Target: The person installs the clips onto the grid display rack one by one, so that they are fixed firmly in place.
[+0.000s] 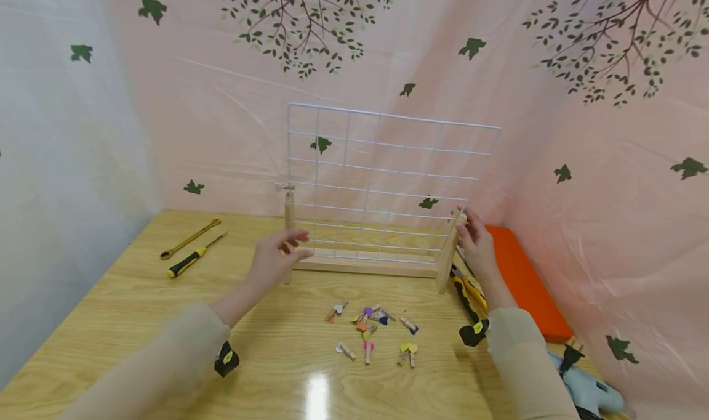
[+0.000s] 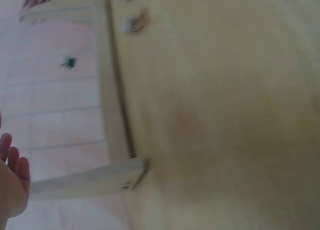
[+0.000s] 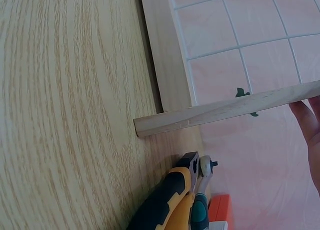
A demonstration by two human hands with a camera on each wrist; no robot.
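A white wire grid (image 1: 393,116) stands upright, leaning slightly, in a wooden stand (image 1: 365,268). My right hand (image 1: 480,254) holds the top of the stand's right post (image 1: 446,260); in the right wrist view its fingers (image 3: 304,119) touch the post's edge, and the fingertips are partly hidden. Beside the left post (image 1: 288,212), which has a wing screw (image 1: 281,187) at its top, hovers my left hand (image 1: 271,261). Its fingers are loosely bent, with nothing held. Several small clothespins (image 1: 368,353) with coloured hearts lie on the table in front of the stand.
On the left lie a wrench (image 1: 191,238) and a screwdriver (image 1: 191,260). Pliers (image 1: 465,294) rest right of the stand, near a flat orange-red box (image 1: 523,284). A light blue tool (image 1: 592,389) with a black plug lies at the lower right. Patterned cloth hangs behind.
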